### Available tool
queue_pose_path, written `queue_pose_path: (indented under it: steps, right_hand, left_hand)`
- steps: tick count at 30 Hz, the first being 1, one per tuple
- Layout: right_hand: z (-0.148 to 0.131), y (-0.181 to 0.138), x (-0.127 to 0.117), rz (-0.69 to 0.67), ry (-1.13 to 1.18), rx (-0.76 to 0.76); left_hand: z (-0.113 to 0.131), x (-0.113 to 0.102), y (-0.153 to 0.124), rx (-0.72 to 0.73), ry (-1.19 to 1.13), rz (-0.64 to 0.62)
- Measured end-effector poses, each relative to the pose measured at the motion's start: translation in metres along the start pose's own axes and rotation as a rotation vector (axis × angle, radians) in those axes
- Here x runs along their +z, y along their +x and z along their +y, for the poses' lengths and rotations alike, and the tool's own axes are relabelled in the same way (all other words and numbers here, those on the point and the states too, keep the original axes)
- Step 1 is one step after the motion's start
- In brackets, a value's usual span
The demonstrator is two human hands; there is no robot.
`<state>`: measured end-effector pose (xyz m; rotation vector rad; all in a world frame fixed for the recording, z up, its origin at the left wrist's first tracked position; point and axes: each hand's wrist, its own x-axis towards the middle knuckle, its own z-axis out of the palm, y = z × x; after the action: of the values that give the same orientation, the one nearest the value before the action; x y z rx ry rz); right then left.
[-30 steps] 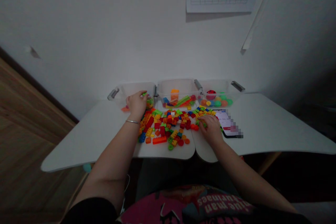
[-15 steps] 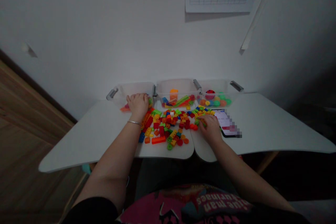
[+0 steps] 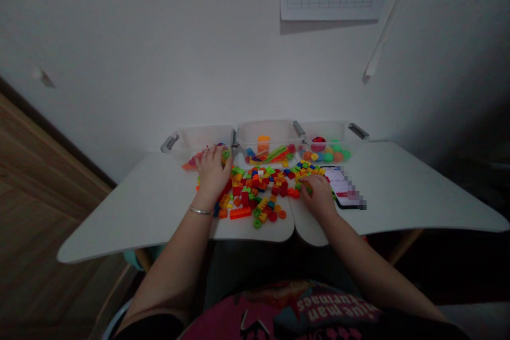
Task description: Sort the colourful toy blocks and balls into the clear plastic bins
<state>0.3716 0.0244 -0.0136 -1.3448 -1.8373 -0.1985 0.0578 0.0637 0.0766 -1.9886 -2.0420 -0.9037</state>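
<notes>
My left hand (image 3: 213,172) lies flat, grip open, on the loose colourful plastic bricks (image 3: 258,191); my right hand (image 3: 319,194) pinches a small green brick (image 3: 308,188). Just beyond that grip lies the black smartphone (image 3: 345,188); a sweep could knock it.

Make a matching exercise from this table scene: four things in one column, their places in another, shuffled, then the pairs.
Things:
1. left hand
2. right hand
3. phone
4. balls

Places:
A. in the rightmost bin
B. flat on the table, right of the brick pile
C. on the pile's left edge, before the leftmost bin
D. at the pile's right edge, beside the phone

Pairs: 1-C, 2-D, 3-B, 4-A
</notes>
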Motion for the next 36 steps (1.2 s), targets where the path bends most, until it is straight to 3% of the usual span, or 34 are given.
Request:
queue_pose_path:
  steps: [6, 10, 18, 23, 29, 36]
  right_hand:
    - [-0.008, 0.001, -0.004, -0.045, 0.058, -0.010]
    - [-0.022, 0.003, -0.006, -0.110, 0.134, -0.104]
    - [-0.072, -0.007, 0.006, -0.336, 0.196, -0.224]
    - [-0.092, -0.013, 0.020, -0.425, 0.159, -0.231]
    - [-0.088, -0.009, 0.034, -0.432, 0.093, -0.186]
    - [-0.074, 0.005, 0.045, -0.422, 0.076, -0.178]
  left_hand:
    - [0.021, 0.009, -0.073, 0.350, -0.039, -0.158]
    - [0.031, 0.015, -0.094, 0.452, 0.010, -0.214]
    - [0.033, 0.024, -0.092, 0.532, 0.136, -0.176]
    - [0.029, 0.028, -0.086, 0.481, 0.106, -0.138]
    - [0.022, 0.022, -0.089, 0.422, 0.035, -0.148]
    - [0.022, 0.016, -0.096, 0.559, 0.083, -0.174]
